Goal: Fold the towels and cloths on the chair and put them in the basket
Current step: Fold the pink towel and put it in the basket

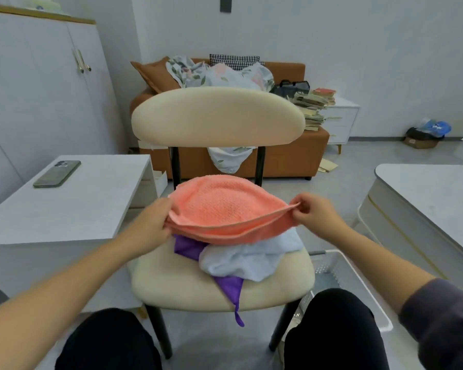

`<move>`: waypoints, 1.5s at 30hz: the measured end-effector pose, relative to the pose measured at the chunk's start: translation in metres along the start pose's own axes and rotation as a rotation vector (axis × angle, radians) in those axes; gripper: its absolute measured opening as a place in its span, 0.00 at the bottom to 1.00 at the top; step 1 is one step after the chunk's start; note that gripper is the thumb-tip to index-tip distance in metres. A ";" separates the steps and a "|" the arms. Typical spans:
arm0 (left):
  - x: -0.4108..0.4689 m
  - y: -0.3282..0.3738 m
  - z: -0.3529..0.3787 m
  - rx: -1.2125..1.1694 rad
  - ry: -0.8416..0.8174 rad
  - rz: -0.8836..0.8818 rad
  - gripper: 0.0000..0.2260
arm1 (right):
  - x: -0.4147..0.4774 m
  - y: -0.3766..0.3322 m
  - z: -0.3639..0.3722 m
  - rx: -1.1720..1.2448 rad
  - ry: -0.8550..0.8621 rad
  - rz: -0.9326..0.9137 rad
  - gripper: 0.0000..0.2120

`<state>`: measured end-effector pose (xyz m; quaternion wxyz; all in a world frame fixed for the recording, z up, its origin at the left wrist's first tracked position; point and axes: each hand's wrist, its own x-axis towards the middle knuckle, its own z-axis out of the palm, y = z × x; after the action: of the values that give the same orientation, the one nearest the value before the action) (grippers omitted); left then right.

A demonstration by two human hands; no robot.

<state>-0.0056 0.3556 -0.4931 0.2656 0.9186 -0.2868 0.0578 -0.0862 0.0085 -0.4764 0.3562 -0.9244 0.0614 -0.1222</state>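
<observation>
A white cabinet (38,89) is seen along the left wall, and an orange sofa (292,161) piled with patterned bedding stands at the back. A white side table (78,209) is set just left of the chair, and a second white table (425,204) is seen at the right.

The cream chair (171,284) is placed in the middle, its backrest on the far side. The white basket (332,265) stands on the floor by the seat's front right corner, partly hidden behind a knee.

A coral towel (225,209) is held up over the rear half of the seat, doubled over so that its two long edges run together along the near side. Its left end is gripped by the left hand (153,222), fingers curled round the layers. Its right end is pinched between thumb and fingertips of the right hand (313,212).

Beneath it a light blue cloth (246,257) is crumpled toward the seat's right edge. A purple cloth (187,247) is spread under that, one corner hanging over the seat's front edge.

A phone (56,173) is laid near the side table's far left corner.
</observation>
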 end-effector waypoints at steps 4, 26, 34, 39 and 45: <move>0.026 0.013 -0.054 -0.091 0.113 -0.019 0.11 | 0.025 -0.019 -0.035 0.150 0.101 -0.047 0.11; 0.095 0.108 -0.256 0.511 0.338 0.193 0.09 | 0.070 -0.155 -0.198 -0.739 0.434 -0.516 0.04; 0.096 0.103 -0.214 0.098 0.486 0.173 0.10 | 0.071 -0.145 -0.177 -0.257 0.404 -0.493 0.12; 0.087 0.095 -0.197 0.062 0.562 0.366 0.17 | 0.070 -0.130 -0.167 -0.096 0.535 -0.578 0.15; 0.087 0.078 -0.211 0.425 0.433 0.592 0.11 | 0.073 -0.122 -0.179 -0.579 0.460 -0.844 0.11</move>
<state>0.0322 0.3680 -0.2554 0.0962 0.7976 -0.4574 0.3812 -0.0610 -0.0313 -0.2525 -0.0144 -0.8783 -0.2069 -0.4308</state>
